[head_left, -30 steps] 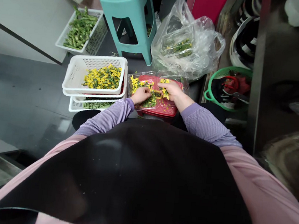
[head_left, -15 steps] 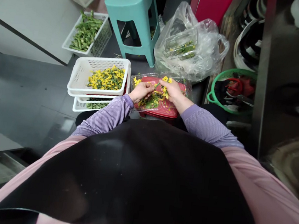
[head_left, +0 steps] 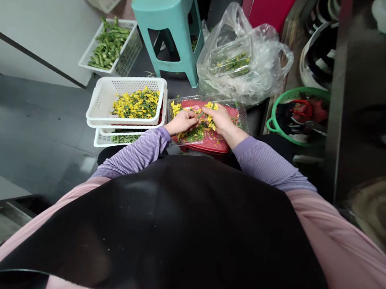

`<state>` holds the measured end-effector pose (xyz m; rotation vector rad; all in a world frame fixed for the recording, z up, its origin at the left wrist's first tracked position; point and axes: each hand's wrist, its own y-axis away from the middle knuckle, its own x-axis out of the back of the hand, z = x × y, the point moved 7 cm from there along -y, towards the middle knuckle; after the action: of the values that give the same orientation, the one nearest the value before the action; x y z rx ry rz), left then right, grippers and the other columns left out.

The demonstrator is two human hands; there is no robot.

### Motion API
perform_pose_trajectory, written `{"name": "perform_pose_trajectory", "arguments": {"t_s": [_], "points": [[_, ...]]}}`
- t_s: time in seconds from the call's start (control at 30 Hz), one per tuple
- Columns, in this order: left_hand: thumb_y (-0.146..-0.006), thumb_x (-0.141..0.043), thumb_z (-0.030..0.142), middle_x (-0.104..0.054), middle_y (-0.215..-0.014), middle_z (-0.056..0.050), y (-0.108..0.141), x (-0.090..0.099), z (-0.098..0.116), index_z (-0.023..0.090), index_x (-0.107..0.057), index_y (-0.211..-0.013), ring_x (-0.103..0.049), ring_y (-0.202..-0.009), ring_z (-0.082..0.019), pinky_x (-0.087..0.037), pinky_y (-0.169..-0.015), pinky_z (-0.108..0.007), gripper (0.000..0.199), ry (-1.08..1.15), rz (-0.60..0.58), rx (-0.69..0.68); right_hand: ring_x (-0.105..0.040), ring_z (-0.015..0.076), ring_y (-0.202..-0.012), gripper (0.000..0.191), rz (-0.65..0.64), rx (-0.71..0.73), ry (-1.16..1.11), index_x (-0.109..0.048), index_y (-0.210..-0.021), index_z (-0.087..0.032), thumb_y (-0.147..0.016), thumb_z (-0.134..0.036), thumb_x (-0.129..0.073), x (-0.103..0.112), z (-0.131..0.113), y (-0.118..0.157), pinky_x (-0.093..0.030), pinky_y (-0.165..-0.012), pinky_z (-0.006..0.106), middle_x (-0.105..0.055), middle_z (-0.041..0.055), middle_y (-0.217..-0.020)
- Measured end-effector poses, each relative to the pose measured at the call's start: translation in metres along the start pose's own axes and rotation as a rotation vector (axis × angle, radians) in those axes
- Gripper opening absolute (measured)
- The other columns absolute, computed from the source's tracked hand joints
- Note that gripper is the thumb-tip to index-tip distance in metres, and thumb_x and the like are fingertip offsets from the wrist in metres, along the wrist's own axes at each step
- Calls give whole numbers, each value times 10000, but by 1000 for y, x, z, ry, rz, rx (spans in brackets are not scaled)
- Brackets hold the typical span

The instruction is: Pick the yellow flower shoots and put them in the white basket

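Over a clear plastic tray my two hands are close together. My right hand is closed around several yellow flowers with green stems. The fingertips of my left hand are pinched at the green stem end between the hands; the exact grip is too small to see. Green trimmings and yellow bits lie in the tray below. A red surface supports the tray. To the left, a white basket holds a heap of yellow flowers.
Another white basket sits under the flower basket. Beyond are a basket of green stalks, a turquoise stool and a plastic bag with a clear box. A green basin stands right, beside a dark metal counter.
The view has shifted slightly. My hands stay together over the tray, with only small finger movement at the stem; the right hand still holds the flowers.
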<state>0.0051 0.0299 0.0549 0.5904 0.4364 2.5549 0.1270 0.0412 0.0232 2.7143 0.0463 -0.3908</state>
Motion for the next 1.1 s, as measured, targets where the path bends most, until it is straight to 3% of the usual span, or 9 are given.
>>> {"name": "perform_pose_trajectory", "arguments": {"t_s": [0.1,0.27,0.4,0.5,0.6,0.67,0.8,0.93,1.1], "points": [[-864,-484,175,-637,-744,-49,-5,4,-2,99,-667,-822,-518,-575,-105,-435,-600,-234,203,-297,-115,-62,-534,111,-600,328,86,-7,-50,-475,-860,-202,-701,-276,-753,8,-2,-2,-451,-585,247,-541,-53,-665],[-840,-458,94,-634,-1123,-170,-24,15,-13,76,-702,-1117,-566,-1092,-259,-424,-962,-367,369,-959,80,-167,-445,79,-483,151,151,-66,-197,-450,-774,-189,-782,-157,-598,20,-5,-10,-387,-484,221,-520,-39,-614],[-915,-409,138,-617,-1124,-225,-36,-12,-34,50,-720,-1056,-525,-1168,-335,-384,-975,-448,353,-1225,-19,-169,-423,83,-455,155,158,-85,-191,-447,-749,-189,-770,-129,-589,23,-6,-11,-370,-452,214,-459,-55,-545],[-916,-382,109,-609,-1150,-246,-43,-18,-44,33,-700,-1098,-548,-1142,-340,-385,-951,-454,374,-1262,-17,-122,-444,86,-479,156,125,-54,-187,-475,-775,-182,-750,-130,-620,20,-7,-11,-396,-471,218,-478,-56,-565],[-866,-530,161,-642,-1104,-196,-48,-6,-48,90,-715,-1047,-595,-1060,-308,-413,-916,-400,268,-1136,-23,-64,-468,90,-512,180,111,-32,-134,-483,-776,-181,-739,-163,-659,21,-7,-11,-442,-527,234,-497,-52,-592],[-819,-614,187,-667,-1007,-142,-46,11,-43,117,-709,-949,-620,-976,-265,-438,-881,-354,176,-945,74,-49,-492,100,-538,194,116,-24,-97,-498,-777,-178,-723,-179,-684,23,-6,-11,-470,-574,253,-507,-49,-602],[-793,-617,129,-608,-716,-26,-24,45,-35,123,-601,-841,-591,-676,-137,-468,-689,-255,52,-220,324,46,-565,125,-633,210,30,-31,26,-570,-788,-157,-659,-167,-734,15,-2,-8,-504,-695,297,-595,-19,-683],[-788,-633,101,-566,-609,21,1,28,-31,138,-528,-876,-552,-523,-96,-449,-542,-206,142,361,254,176,-589,137,-728,225,-156,28,301,-644,-791,-130,-620,-182,-781,-5,-1,2,-476,-777,287,-655,15,-758],[-799,-651,89,-584,-584,15,10,17,-18,121,-544,-808,-543,-473,-81,-453,-502,-189,113,366,273,129,-539,139,-690,188,-177,160,660,-652,-768,-126,-670,-247,-756,-12,-11,6,-426,-710,270,-630,1,-713]]}}
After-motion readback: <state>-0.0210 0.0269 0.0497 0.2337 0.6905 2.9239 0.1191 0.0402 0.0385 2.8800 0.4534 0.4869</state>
